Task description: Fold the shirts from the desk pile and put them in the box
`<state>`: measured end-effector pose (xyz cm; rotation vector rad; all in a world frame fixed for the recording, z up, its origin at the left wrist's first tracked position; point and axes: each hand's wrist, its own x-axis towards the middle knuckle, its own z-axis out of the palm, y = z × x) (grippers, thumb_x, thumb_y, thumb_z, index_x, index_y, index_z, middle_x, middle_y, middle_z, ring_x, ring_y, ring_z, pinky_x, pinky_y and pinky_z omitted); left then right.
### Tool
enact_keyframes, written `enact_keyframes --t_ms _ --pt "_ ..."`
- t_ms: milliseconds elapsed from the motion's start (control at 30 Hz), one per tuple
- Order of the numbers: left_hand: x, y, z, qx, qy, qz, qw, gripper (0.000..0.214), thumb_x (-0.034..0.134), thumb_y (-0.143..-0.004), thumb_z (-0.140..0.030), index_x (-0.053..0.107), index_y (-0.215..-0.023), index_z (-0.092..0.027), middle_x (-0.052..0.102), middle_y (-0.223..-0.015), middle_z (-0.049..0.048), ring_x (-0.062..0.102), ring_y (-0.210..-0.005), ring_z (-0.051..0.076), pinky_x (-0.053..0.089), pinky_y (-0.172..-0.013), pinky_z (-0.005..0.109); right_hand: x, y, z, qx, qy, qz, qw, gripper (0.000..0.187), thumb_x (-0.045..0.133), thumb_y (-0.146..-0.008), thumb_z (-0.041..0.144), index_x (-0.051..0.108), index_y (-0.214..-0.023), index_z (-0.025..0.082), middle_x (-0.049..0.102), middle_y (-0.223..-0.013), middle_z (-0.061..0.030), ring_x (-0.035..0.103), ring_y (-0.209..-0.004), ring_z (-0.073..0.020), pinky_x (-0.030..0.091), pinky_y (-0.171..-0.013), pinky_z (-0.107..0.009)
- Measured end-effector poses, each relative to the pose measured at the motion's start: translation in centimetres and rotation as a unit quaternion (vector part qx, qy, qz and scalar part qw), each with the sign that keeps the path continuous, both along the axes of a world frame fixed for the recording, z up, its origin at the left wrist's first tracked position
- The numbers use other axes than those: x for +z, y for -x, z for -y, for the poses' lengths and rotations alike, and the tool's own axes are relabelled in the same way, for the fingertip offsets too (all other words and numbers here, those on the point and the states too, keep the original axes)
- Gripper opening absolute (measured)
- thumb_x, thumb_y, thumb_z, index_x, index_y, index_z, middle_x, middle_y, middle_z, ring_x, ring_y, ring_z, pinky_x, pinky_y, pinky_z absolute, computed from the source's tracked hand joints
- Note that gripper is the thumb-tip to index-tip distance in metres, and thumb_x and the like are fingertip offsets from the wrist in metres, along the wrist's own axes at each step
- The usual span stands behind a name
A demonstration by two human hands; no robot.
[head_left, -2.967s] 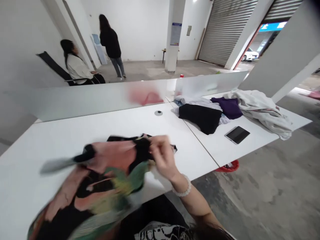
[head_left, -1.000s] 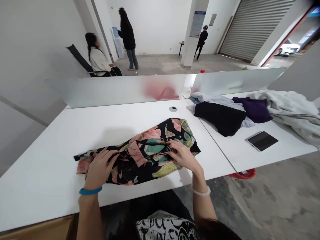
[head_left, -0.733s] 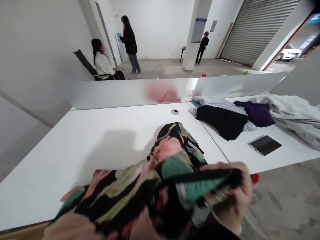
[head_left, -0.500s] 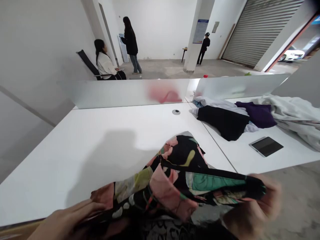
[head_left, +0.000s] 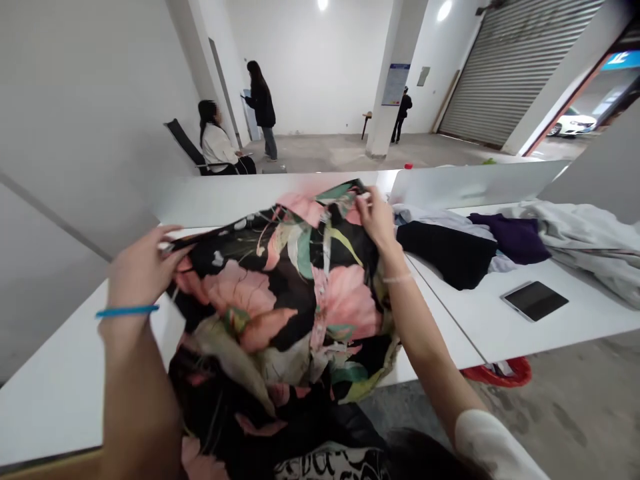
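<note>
A black garment with large pink flowers and green leaves (head_left: 280,287) hangs spread out between my hands, above the white table (head_left: 45,407). My left hand (head_left: 143,270), with a blue band at the wrist, pinches the garment's upper left edge. At its upper right edge, my right hand (head_left: 375,217) grips the cloth between thumb and fingers. The lower part drapes down toward my body in loose folds. What kind of garment it is, I cannot tell.
On the right part of the table lie a black folded cloth (head_left: 450,253), a purple cloth (head_left: 513,239), pale clothes (head_left: 590,233) and a tablet (head_left: 535,301). A frosted divider (head_left: 480,187) runs along the back. Below stands a red basket (head_left: 520,373). Several people are beyond the divider.
Both my hands have risen and moved forward, lifting the floral garment off the table and spreading it open. My right hand has also shifted left. The view has tilted up slightly.
</note>
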<state>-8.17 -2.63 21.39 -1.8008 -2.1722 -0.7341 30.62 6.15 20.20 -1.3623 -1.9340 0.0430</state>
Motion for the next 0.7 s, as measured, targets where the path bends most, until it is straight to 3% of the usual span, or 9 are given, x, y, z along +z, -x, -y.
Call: enact_keyframes --t_ms 67,133,200,267,367,467,533,600,700 --pt "-0.1 -0.3 -2.1 0.007 0.017 -0.073 0.997 0.060 0.040 -0.087 -0.047 0.045 -0.131 -0.007 0.056 -0.128 0.0162 0.056 -0.111 0.033 0.043 -0.091 0.052 -0.4 2.0 -2.3 0.010 0.021 0.046 0.999 0.051 0.034 -0.097 0.033 0.027 -0.141 0.007 0.036 -0.141 -0.0208 0.038 -0.126 -0.0256 0.032 -0.102 -0.044" --pt "-2.2 -0.9 -1.6 -0.028 0.007 -0.072 0.997 0.062 0.039 -0.089 -0.049 0.041 -0.134 -0.005 0.052 -0.132 0.0199 0.052 -0.117 0.034 0.042 -0.095 0.051 -2.6 3.3 -2.4 0.026 0.035 0.067 0.997 0.053 0.044 -0.094 0.035 0.033 -0.140 0.012 0.035 -0.144 -0.0189 0.033 -0.131 -0.0299 0.029 -0.104 -0.049" --pt "-5.9 -2.1 0.6 -0.074 -0.012 -0.028 0.997 0.058 0.035 -0.090 -0.050 0.049 -0.128 -0.009 0.060 -0.123 0.0171 0.057 -0.111 0.029 0.045 -0.094 0.046 -6.0 4.3 -1.1 0.050 0.056 0.100 0.992 0.048 0.049 -0.092 0.037 0.042 -0.136 0.018 0.040 -0.142 -0.0153 0.037 -0.129 -0.0305 0.031 -0.104 -0.052" --pt "-10.7 -4.0 3.4 -0.141 0.024 -0.008 0.990 0.049 0.033 -0.091 -0.050 0.061 -0.114 -0.018 0.068 -0.108 0.0103 0.064 -0.098 0.026 0.048 -0.092 0.043 -9.7 5.1 0.4 0.084 0.081 0.140 0.983 0.042 0.053 -0.091 0.037 0.049 -0.129 0.019 0.047 -0.135 -0.0116 0.048 -0.119 -0.0264 0.040 -0.098 -0.050" --pt "-17.9 -6.8 6.7 -0.224 0.098 0.018 0.970 0.040 0.034 -0.092 -0.043 0.064 -0.111 -0.022 0.069 -0.108 0.0065 0.064 -0.101 0.021 0.051 -0.089 0.036 -14.4 6.0 2.3 0.118 0.107 0.179 0.971 0.036 0.055 -0.091 0.035 0.053 -0.121 0.017 0.054 -0.123 -0.0088 0.057 -0.105 -0.0209 0.049 -0.089 -0.043" --pt "-22.9 -8.1 7.9 -0.249 0.124 -0.041 0.960 0.040 0.035 -0.092 -0.035 0.063 -0.117 -0.020 0.064 -0.121 0.0093 0.060 -0.112 0.024 0.050 -0.093 0.040 -17.4 6.6 2.6 0.134 0.123 0.201 0.963 0.038 0.053 -0.091 0.035 0.052 -0.125 0.018 0.051 -0.130 -0.0105 0.052 -0.115 -0.0247 0.044 -0.095 -0.048" --pt "-24.5 -8.0 7.5 -0.247 0.129 -0.088 0.956 0.043 0.035 -0.091 -0.030 0.058 -0.125 -0.017 0.056 -0.132 0.0125 0.052 -0.122 0.028 0.047 -0.097 0.044 -18.4 6.8 1.7 0.130 0.131 0.210 0.960 0.041 0.047 -0.093 0.034 0.047 -0.132 0.020 0.042 -0.142 -0.0122 0.039 -0.130 -0.0290 0.033 -0.104 -0.053" --pt "-25.1 -7.5 6.1 -0.242 0.138 -0.116 0.953 0.046 0.034 -0.090 -0.026 0.053 -0.131 -0.015 0.048 -0.139 0.0148 0.043 -0.129 0.030 0.043 -0.100 0.047 -18.4 6.9 0.0 0.124 0.147 0.214 0.958 0.045 0.040 -0.095 0.035 0.042 -0.138 0.022 0.036 -0.147 -0.0117 0.027 -0.138 -0.0284 0.024 -0.109 -0.053" --pt "-24.7 -6.5 2.8 -0.237 0.152 -0.127 0.951 0.049 0.030 -0.091 -0.022 0.048 -0.135 -0.013 0.041 -0.143 0.0164 0.037 -0.134 0.030 0.037 -0.104 0.049 -17.0 7.1 -2.5 0.155 0.168 0.203 0.952 0.045 0.038 -0.094 0.037 0.045 -0.135 0.019 0.043 -0.143 -0.0118 0.034 -0.134 -0.0246 0.027 -0.109 -0.047"
